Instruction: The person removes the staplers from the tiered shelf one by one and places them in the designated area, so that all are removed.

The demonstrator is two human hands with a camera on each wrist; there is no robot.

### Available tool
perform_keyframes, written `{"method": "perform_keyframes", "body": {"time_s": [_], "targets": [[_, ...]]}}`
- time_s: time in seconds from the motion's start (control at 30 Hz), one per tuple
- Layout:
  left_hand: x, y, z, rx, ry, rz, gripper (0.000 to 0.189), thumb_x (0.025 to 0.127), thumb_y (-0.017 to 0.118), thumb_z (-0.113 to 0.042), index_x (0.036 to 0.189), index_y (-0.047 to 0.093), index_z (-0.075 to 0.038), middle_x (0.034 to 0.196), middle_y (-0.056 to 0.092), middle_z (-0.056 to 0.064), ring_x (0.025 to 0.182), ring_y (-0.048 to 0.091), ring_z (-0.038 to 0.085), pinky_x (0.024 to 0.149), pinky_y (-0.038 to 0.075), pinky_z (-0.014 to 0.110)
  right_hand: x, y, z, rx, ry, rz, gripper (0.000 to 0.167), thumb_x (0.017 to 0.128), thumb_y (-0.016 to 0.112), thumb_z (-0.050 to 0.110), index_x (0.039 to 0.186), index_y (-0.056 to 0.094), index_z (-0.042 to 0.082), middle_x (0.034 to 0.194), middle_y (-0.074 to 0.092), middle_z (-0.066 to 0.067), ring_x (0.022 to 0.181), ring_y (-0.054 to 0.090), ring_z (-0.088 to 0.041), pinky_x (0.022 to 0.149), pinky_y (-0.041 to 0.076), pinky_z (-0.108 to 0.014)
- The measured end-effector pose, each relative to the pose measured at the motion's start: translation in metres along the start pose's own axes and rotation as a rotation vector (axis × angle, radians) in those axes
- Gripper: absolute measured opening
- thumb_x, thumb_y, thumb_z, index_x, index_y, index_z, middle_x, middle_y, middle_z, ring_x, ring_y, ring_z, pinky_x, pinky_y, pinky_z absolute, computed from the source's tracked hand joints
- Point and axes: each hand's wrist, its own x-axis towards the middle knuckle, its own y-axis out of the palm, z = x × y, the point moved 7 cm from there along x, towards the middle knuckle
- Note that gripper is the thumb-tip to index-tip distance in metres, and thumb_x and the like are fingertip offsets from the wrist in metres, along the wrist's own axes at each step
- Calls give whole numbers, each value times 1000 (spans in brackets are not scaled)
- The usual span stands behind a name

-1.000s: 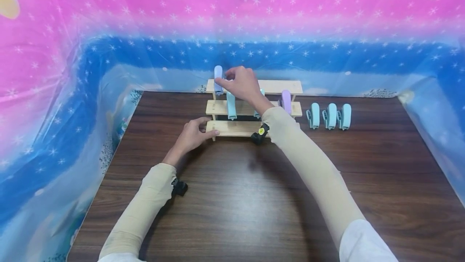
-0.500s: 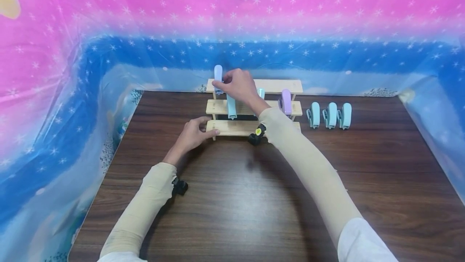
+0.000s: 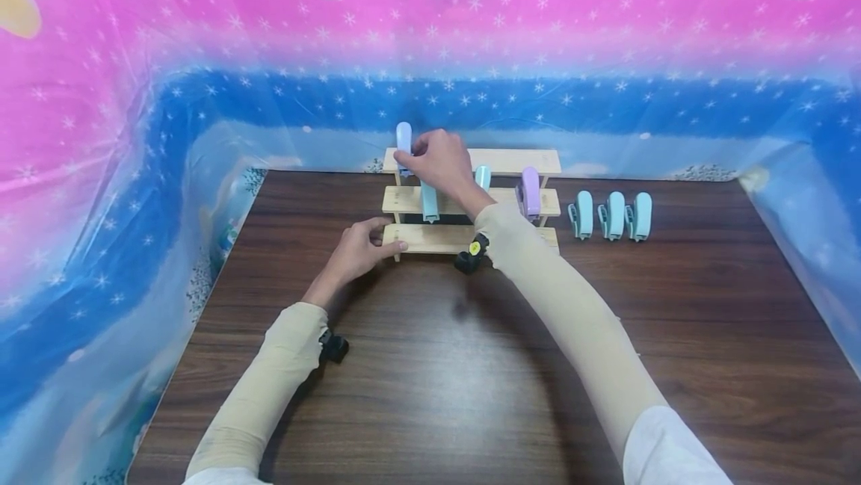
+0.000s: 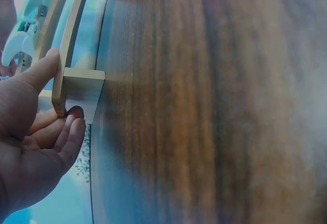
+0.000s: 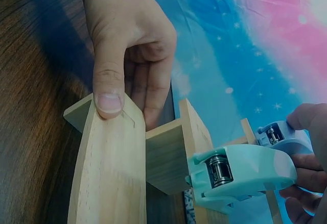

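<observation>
A three-tier wooden rack (image 3: 511, 162) stands at the back of the table. My left hand (image 3: 355, 252) grips the left end of its lowest tier, thumb (image 5: 109, 89) on top of the board and fingers (image 4: 71, 137) curled below. At the left end of the top tier, my right hand (image 3: 440, 162) pinches a pale lavender-blue stapler (image 3: 403, 137) standing there. Directly in front, a teal stapler (image 5: 250, 170) sits on the middle tier. Farther right on that tier are another teal stapler (image 3: 482, 176), partly hidden by my right wrist, and a purple stapler (image 3: 531, 192).
Three teal staplers (image 3: 612, 214) stand in a row on the dark wood-grain table (image 3: 430, 365), right of the rack. A pink and blue patterned cloth (image 3: 323, 111) hangs close behind the rack and along both sides. My right forearm crosses in front of the rack.
My right hand and forearm have shifted slightly left and down, uncovering more of the middle tier's right side. The pinched stapler stays nearly in place. My left hand has not moved.
</observation>
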Motion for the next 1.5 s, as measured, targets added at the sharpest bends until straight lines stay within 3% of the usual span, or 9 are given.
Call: {"method": "perform_keyframes", "body": {"time_s": [0.27,0.63,1.2,1.5], "targets": [[1,4,-2,-1,2,8,67,93,76,-40,144,56,-1,112,69,12,100,63,24,86,54,43,-2,-9,1,16,-11,-30,36,91,72,48,98,79,14,86,75,2,72,62,-15,59,47,-25],[0,4,-2,4,-19,12,70,93,76,-42,145,55,-2,118,69,13,108,64,26,91,55,45,-12,-42,14,38,-61,-56,34,91,73,46,99,80,13,84,75,3,69,66,-12,59,50,-27],[-2,1,-2,20,-18,10,70,92,77,-43,144,56,-2,120,69,15,109,64,28,92,55,47,-45,-88,13,30,-78,-91,38,90,73,51,102,79,15,88,76,5,76,62,-12,64,46,-28],[0,2,-2,28,-15,17,73,92,76,-45,145,54,0,120,70,17,110,67,29,91,57,47,-64,-115,-3,34,-106,-146,36,92,72,48,102,80,15,92,77,3,92,67,-13,83,49,-35]]}}
